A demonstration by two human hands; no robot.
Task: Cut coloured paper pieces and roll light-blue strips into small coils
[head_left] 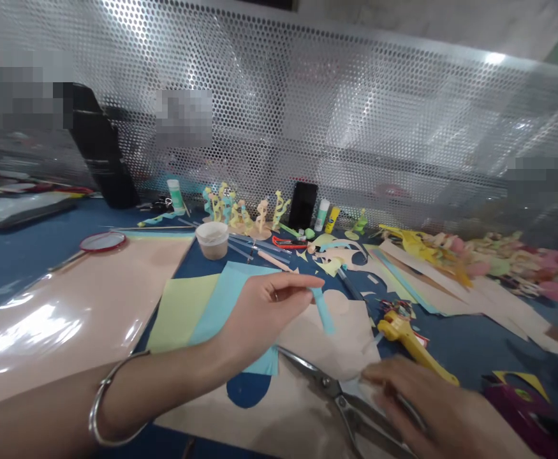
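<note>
My left hand (269,306) pinches a narrow light-blue paper strip (325,312) between thumb and fingertips, and the strip hangs down over pink paper. My right hand (417,395) is blurred, with its fingers curled. A dark, slim piece shows among them, too smeared to name. Beside that hand lies a pair of metal scissors (326,382), blades pointing left toward my left hand; part of the handles is cut off below. Blue paper (233,280) and yellow-green paper (178,306) lie under my left wrist. A pink sheet (202,408) with a round cut-out is nearest me.
A white tub (212,239), small curled-paper figures (262,213), a phone (303,205) and glue sticks (322,215) stand behind. Right of centre are a yellow glue gun (412,341) and paper scraps (340,255). A perforated metal screen (279,115) closes off the back.
</note>
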